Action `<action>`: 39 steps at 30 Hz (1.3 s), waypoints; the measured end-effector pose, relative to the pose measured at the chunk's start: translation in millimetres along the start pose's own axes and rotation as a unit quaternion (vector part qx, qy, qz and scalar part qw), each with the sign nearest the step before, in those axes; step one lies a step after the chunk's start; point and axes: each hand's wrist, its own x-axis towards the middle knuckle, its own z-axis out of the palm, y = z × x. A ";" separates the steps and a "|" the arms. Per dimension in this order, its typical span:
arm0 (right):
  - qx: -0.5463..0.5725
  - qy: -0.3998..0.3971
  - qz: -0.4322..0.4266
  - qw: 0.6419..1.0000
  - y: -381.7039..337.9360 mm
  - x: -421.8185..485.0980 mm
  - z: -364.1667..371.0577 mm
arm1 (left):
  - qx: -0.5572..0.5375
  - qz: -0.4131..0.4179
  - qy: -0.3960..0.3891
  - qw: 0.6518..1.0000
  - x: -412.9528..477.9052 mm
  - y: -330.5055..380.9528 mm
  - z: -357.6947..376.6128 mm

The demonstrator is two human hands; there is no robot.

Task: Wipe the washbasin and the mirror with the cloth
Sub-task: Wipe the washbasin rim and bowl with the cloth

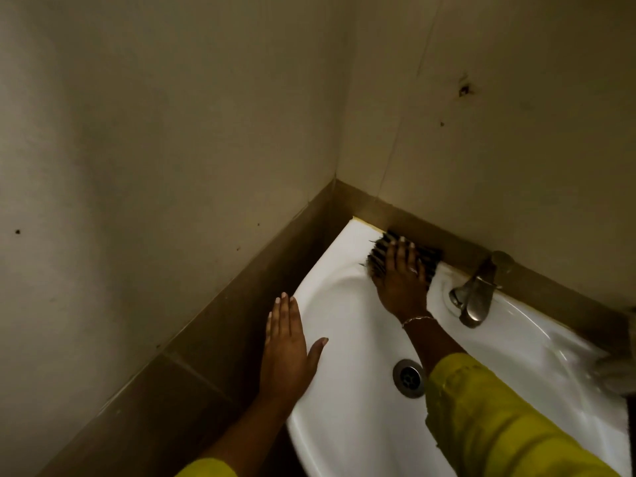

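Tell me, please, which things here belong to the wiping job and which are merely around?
Part of the job:
- washbasin
- dark striped cloth, pressed flat under the right hand on the back rim
- left hand, resting open on the basin's left edge

Just there:
- tap
- drain
- bracelet
- wall

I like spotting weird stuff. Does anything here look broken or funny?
Yes. The wall above the washbasin has a dark hole with a stain around it, and thin crack lines run down nearby. Smaller dark specks dot the left wall too. The tap and drain look fine.
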 end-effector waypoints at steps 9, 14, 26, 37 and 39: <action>0.025 -0.006 -0.083 0.996 -52.2 52.5 2.8 | -0.005 -0.016 -0.002 1.000 1.4 -3.9 5.7; 0.048 -0.033 -0.231 0.971 -85.1 38.3 0.9 | -0.004 -0.024 -0.020 0.999 0.8 -1.4 -1.7; 0.163 -0.052 -0.351 0.921 -97.9 -17.5 9.1 | -0.073 -0.041 0.006 0.996 -3.2 3.7 -4.5; 0.065 -0.009 -0.147 0.987 -39.1 46.4 1.6 | 0.012 -0.027 -0.033 0.999 0.2 4.4 -11.1; 0.050 0.004 -0.119 0.992 -24.8 39.0 2.1 | 0.017 -0.021 -0.034 0.999 0.3 4.5 -11.7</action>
